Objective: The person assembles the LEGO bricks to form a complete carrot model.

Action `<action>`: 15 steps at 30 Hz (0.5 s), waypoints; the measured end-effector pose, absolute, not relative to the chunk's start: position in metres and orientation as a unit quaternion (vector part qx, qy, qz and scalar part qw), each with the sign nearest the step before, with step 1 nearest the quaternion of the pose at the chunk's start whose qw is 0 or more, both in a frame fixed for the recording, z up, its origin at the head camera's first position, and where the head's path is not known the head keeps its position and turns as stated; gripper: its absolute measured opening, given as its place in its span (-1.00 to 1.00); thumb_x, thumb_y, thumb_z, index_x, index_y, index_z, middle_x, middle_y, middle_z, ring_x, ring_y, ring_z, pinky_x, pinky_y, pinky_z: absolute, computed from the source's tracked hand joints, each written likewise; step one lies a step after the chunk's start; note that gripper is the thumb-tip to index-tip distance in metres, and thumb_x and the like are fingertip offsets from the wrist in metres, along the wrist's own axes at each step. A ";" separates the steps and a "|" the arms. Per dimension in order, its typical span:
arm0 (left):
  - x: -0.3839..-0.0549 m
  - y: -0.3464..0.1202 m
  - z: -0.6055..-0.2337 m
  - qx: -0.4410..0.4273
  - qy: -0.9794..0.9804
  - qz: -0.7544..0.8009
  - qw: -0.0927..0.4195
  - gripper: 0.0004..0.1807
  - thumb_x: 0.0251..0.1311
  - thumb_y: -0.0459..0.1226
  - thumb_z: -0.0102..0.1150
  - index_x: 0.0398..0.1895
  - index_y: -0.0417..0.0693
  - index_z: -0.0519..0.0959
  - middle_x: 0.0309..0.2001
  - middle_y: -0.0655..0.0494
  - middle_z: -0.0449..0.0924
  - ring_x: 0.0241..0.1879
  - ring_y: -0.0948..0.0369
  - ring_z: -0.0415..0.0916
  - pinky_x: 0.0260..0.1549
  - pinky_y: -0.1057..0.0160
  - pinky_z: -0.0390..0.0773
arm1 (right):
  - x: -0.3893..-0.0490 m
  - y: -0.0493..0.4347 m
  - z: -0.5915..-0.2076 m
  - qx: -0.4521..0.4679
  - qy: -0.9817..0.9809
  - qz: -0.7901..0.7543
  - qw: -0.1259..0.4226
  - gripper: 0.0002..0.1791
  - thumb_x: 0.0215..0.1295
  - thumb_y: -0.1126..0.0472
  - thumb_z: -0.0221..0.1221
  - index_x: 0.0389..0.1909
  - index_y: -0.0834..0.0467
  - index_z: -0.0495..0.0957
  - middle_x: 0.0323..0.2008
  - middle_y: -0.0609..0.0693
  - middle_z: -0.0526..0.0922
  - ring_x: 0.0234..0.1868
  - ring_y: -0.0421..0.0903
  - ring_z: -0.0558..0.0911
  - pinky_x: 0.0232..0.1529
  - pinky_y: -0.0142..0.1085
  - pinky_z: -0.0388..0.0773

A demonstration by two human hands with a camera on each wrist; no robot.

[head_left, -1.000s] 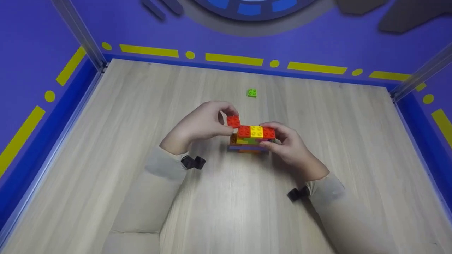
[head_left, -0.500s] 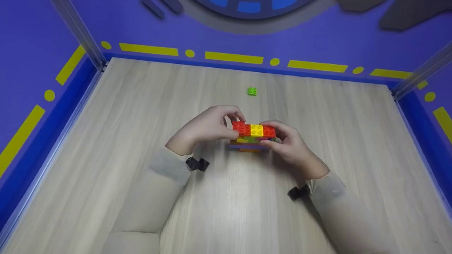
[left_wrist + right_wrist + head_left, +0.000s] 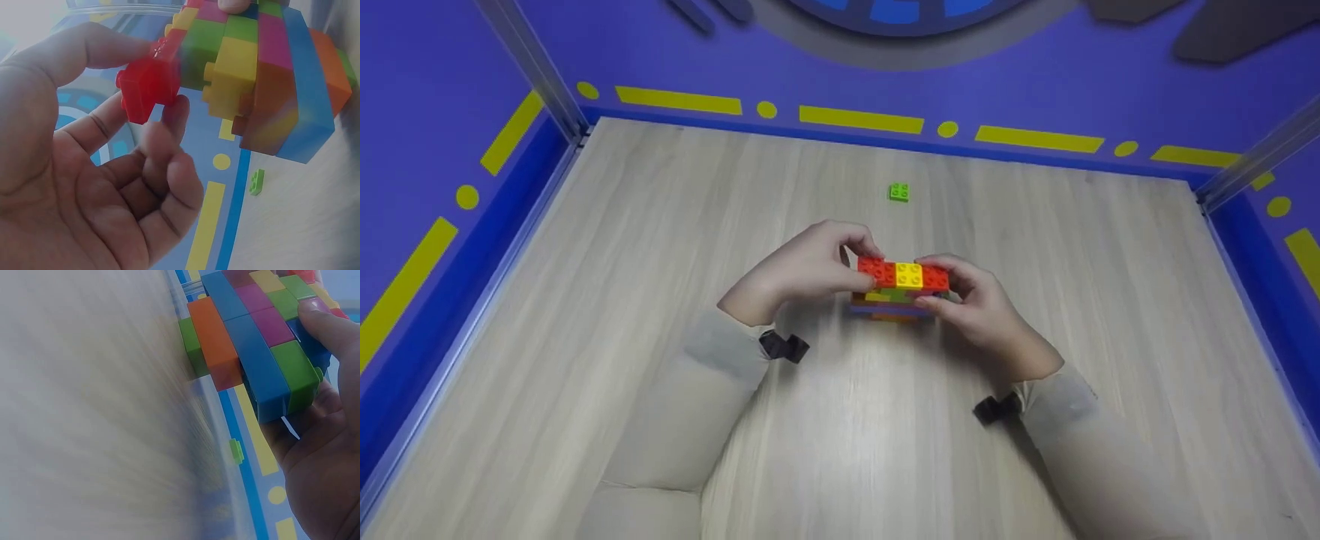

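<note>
A stack of colourful toy building bricks (image 3: 909, 275), topped by a red and yellow row, is between both hands. My left hand (image 3: 802, 266) pinches a small red brick (image 3: 138, 90) between thumb and fingers. That brick overlaps the left end of the top row and juts out past it. My right hand (image 3: 990, 319) grips the stack's right end, with the thumb on the near side, pressed near a magenta brick in the right wrist view. Blue bricks (image 3: 259, 365), an orange brick (image 3: 216, 343) and a green brick (image 3: 193, 347) form the lower layers.
A loose lime-green brick (image 3: 899, 193) lies on the wood-grain table (image 3: 697, 187) beyond the hands. Blue panels with yellow markings (image 3: 861, 118) wall in the back and sides. Black wrist cameras (image 3: 784, 346) sit at both cuffs.
My left hand has moved right with the red brick, from beside the top row to over its left end. The right hand has kept its grip on the stack.
</note>
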State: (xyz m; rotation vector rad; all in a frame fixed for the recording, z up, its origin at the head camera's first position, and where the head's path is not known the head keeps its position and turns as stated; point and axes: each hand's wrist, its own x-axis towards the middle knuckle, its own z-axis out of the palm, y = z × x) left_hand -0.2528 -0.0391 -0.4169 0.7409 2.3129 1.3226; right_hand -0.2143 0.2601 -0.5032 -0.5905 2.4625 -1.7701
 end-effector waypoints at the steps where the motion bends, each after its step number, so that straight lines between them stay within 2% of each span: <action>1: -0.253 -0.039 -0.417 0.263 0.821 0.471 0.186 -0.73 0.26 -0.26 0.47 0.02 0.01 0.81 0.04 0.10 0.80 -0.27 0.12 0.51 -0.29 0.22 0.54 | -0.214 0.260 -0.503 -0.190 0.797 -0.573 0.026 -0.46 0.44 0.41 0.48 0.41 0.22 0.65 0.27 -0.10 0.78 0.25 -0.14 0.75 0.38 -0.39 0.64; 5: -0.255 -0.040 -0.420 0.266 0.822 0.469 0.183 -0.71 0.24 -0.25 0.47 0.04 0.02 0.82 0.04 0.11 0.79 -0.28 0.11 0.49 -0.32 0.22 0.50 | -0.215 0.260 -0.503 -0.191 0.795 -0.575 0.025 -0.45 0.43 0.42 0.48 0.41 0.25 0.65 0.26 -0.13 0.78 0.23 -0.16 0.75 0.36 -0.40 0.64; 8: -0.258 -0.039 -0.425 0.276 0.820 0.467 0.182 -0.61 0.22 -0.26 0.47 0.14 0.04 0.77 0.09 0.09 0.75 -0.21 0.06 0.50 -0.27 0.21 0.50 | -0.215 0.259 -0.503 -0.193 0.791 -0.580 0.021 -0.44 0.40 0.46 0.48 0.40 0.29 0.64 0.22 -0.18 0.79 0.19 -0.18 0.75 0.33 -0.40 0.66; 13: -0.265 -0.034 -0.441 0.296 0.805 0.468 0.213 -0.31 0.20 -0.24 0.59 0.43 0.07 0.60 0.29 0.05 0.64 0.07 0.02 0.58 0.04 0.17 0.63 | -0.214 0.259 -0.502 -0.196 0.791 -0.580 0.019 -0.43 0.38 0.49 0.47 0.40 0.29 0.65 0.21 -0.24 0.78 0.18 -0.17 0.74 0.30 -0.40 0.68; 15: -0.268 -0.033 -0.449 0.301 0.799 0.468 0.228 -0.24 0.20 -0.23 0.65 0.48 0.07 0.56 0.36 0.04 0.61 0.16 0.04 0.58 0.17 0.13 0.65 | -0.213 0.258 -0.502 -0.194 0.792 -0.579 0.021 -0.43 0.38 0.48 0.48 0.40 0.26 0.65 0.22 -0.24 0.77 0.19 -0.16 0.73 0.31 -0.40 0.67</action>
